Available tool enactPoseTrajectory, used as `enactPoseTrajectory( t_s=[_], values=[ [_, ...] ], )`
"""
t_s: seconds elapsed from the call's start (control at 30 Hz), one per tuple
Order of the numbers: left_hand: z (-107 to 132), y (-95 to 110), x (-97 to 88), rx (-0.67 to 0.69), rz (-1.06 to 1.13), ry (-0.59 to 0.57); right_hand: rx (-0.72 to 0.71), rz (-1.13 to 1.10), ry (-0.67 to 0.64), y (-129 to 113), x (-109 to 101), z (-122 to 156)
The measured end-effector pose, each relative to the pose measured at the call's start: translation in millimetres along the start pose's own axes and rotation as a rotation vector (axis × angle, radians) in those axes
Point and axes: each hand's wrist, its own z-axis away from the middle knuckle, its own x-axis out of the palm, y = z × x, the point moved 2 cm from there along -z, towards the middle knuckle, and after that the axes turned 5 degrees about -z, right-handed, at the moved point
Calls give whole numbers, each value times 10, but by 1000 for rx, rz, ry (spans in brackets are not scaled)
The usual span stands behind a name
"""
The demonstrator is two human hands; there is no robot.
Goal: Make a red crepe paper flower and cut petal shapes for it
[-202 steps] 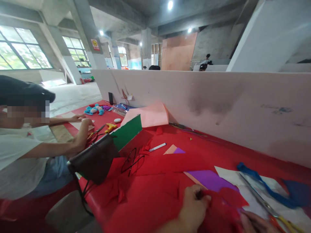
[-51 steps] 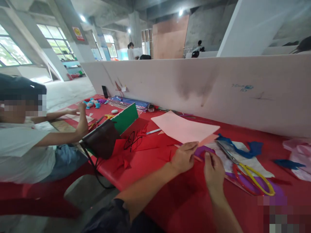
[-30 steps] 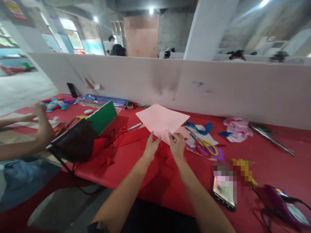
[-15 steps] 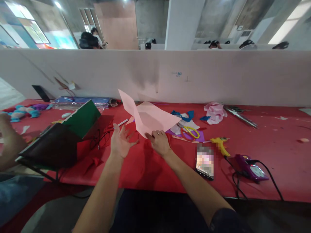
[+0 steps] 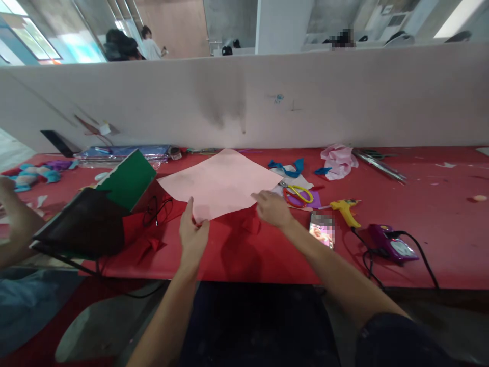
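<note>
Across the red tabletop (image 5: 435, 216), a pink sheet (image 5: 221, 183) is spread out. Its near corner is met by the left hand (image 5: 192, 237), whose thumb and forefinger are held well apart. Its right edge is touched by the right hand (image 5: 273, 209), with fingers curled; whether the paper is pinched there cannot be told. Just beside the sheet's right corner, scissors (image 5: 293, 188) with red and yellow handles are laid, and a yellow glue gun (image 5: 347, 211) is placed near a phone (image 5: 322, 234). To the left, a tilted green board (image 5: 132, 178) is seen beside a dark bag (image 5: 82, 224).
</note>
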Motion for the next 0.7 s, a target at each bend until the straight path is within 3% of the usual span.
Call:
enactPoseTrajectory(
  t_s=[0.13, 0.27, 0.5, 0.6, 0.7],
  values=[
    [2, -158, -96, -32, -47, 21, 316, 60, 30, 917, -340, -137],
    [29, -279, -116, -63, 2, 55, 449, 30, -136, 1466, -316, -237],
    [120, -326, -136, -195, 96, -1, 490, -50, -242, 1675, -77, -241],
    [176, -364, -118, -264, 140, -8, 482, -79, -202, 1677, -72, -241],
    [218, -423, -81, -294, 226, 54, 486, -86, -73, 1632, -122, -261]
  ],
)
